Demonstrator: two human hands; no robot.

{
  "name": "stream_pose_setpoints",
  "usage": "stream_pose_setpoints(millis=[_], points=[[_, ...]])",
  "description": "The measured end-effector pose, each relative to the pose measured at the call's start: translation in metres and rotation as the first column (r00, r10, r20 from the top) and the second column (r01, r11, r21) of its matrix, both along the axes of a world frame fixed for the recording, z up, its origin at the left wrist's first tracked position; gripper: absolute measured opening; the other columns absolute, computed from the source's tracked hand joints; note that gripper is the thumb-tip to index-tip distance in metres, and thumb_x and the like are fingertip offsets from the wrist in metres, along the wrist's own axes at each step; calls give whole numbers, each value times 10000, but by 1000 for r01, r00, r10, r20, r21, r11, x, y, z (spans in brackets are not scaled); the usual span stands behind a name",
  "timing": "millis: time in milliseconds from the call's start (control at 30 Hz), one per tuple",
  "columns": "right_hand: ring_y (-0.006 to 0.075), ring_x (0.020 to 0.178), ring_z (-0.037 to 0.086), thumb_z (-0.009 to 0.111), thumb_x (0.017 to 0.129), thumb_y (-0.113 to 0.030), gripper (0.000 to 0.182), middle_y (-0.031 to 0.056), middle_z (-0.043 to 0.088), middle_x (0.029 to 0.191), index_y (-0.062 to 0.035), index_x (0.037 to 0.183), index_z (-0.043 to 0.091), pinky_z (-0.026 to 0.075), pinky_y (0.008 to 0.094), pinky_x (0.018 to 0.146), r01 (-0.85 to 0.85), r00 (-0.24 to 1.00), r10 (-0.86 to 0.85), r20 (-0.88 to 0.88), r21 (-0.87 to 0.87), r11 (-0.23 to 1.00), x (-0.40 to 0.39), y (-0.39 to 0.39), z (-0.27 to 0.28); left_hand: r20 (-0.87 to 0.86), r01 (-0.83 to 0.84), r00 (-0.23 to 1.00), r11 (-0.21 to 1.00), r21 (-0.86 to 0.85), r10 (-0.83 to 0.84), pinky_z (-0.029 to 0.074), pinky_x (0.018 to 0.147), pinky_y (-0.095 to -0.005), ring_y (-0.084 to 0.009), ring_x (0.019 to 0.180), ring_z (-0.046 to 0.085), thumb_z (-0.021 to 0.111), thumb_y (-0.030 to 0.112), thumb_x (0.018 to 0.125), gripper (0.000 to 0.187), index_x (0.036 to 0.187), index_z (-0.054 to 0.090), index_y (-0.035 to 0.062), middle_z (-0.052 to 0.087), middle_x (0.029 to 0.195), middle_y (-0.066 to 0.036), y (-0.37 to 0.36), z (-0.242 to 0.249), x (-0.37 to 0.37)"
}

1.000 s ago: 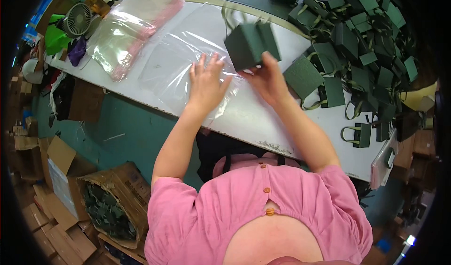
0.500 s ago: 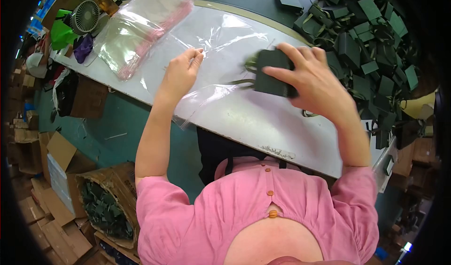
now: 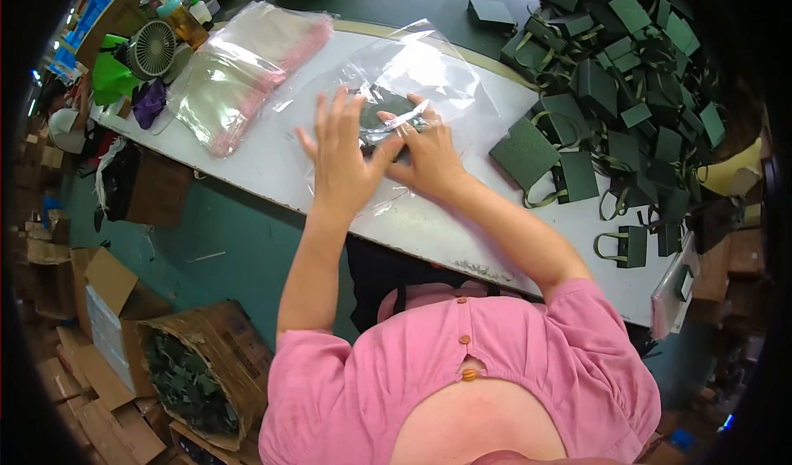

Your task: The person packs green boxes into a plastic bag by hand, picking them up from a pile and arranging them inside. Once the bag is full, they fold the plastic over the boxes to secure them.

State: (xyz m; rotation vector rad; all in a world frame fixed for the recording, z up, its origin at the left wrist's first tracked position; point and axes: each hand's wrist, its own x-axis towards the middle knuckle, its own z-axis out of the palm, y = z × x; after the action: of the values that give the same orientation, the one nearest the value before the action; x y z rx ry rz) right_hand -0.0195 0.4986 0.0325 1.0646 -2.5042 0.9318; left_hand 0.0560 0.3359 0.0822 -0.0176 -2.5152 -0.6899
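A dark green gift bag [image 3: 376, 106] lies under or inside a clear plastic bag [image 3: 421, 56] on the white table; glare and my fingers hide much of it. My left hand [image 3: 342, 151] is open, its fingers spread over the left side of the plastic and its thumb close to my other hand. My right hand [image 3: 431, 153] has its fingers bent around the near right part of the gift bag, partly beneath the shiny film. The gift bag's ribbon handles cannot be made out.
A stack of clear plastic bags [image 3: 247, 69] lies at the left. Many dark green gift bags [image 3: 598, 85] are heaped at the right, with several loose ones near my right forearm. A small fan [image 3: 153, 50] stands back left; an open carton [image 3: 239, 341] of green pieces is below.
My right hand has carried the gift bag left to the plastic bag. My left hand has changed from a pinch to spread fingers and moved slightly right. The plastic now covers the gift bag.
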Motion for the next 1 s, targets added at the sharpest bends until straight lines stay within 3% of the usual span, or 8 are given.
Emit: stream_pose_setpoints(millis=[100,233,333,533,700,767,867,1000], points=[[495,1315,422,824,743,-319,799,331,356,1506,-259,1481,522,364,547,1073,45,998,-45,31,24,999,8,-6,9,134,-280,953,959,37,273,133,1132,-768,-472,1530,191,757,386,900,848,1589,327,143,332,1641,-144,8,-26,36],[519,1338,403,816,764,-311,754,349,430,1432,-174,1452,541,369,558,1095,49,999,-49,4,-54,997,5,-11,6,208,-447,859,884,-138,467,344,1160,-578,-482,1476,325,676,153,956,538,1474,544,88,461,1552,-154,-23,-80,54],[470,1224,523,814,744,-300,709,308,571,1285,-150,1396,578,439,531,1001,161,980,-158,123,-20,987,-15,-27,8,47,-352,934,894,278,353,450,1095,-420,-390,1383,504,594,-17,951,419,1358,657,59,543,1490,-179,-22,-59,47],[470,1155,519,821,735,-300,676,299,546,1201,-150,1362,619,413,551,1023,352,936,-315,157,-450,821,-86,-70,-13,-173,-27,983,972,232,68,568,825,-341,-267,1005,708,473,-179,885,537,1338,667,35,589,1462,-183,-4,-23,73],[492,1225,464,893,671,-230,800,314,432,1344,-300,1411,598,415,527,1049,414,909,-386,154,-261,872,-75,-79,-19,-134,-151,973,959,239,186,455,501,-236,-121,726,635,475,-205,858,476,1183,748,9,612,1434,-192,-22,-32,97],[506,1225,466,895,700,-246,826,367,362,1420,-257,1454,557,429,518,1048,352,933,-360,20,-264,898,-78,-82,-35,-41,-136,987,950,282,154,552,628,-292,-233,972,727,503,-207,877,446,1183,746,8,612,1419,-220,-11,-28,106],[564,1399,328,834,789,-217,833,404,250,1514,-226,1528,449,370,530,1151,343,910,-266,318,-214,915,-67,-83,-10,42,-146,989,925,350,141,446,502,-266,-120,717,617,532,-164,900,405,1200,737,15,599,1444,-194,-3,-37,106],[530,1400,407,723,847,-73,651,333,466,1427,-136,1459,509,398,524,1147,115,992,-105,75,-147,982,2,-16,-18,-2,-179,982,943,281,188,353,501,-214,-59,634,507,645,-67,891,415,1301,664,-8,598,1450,-159,-4,-13,105]])
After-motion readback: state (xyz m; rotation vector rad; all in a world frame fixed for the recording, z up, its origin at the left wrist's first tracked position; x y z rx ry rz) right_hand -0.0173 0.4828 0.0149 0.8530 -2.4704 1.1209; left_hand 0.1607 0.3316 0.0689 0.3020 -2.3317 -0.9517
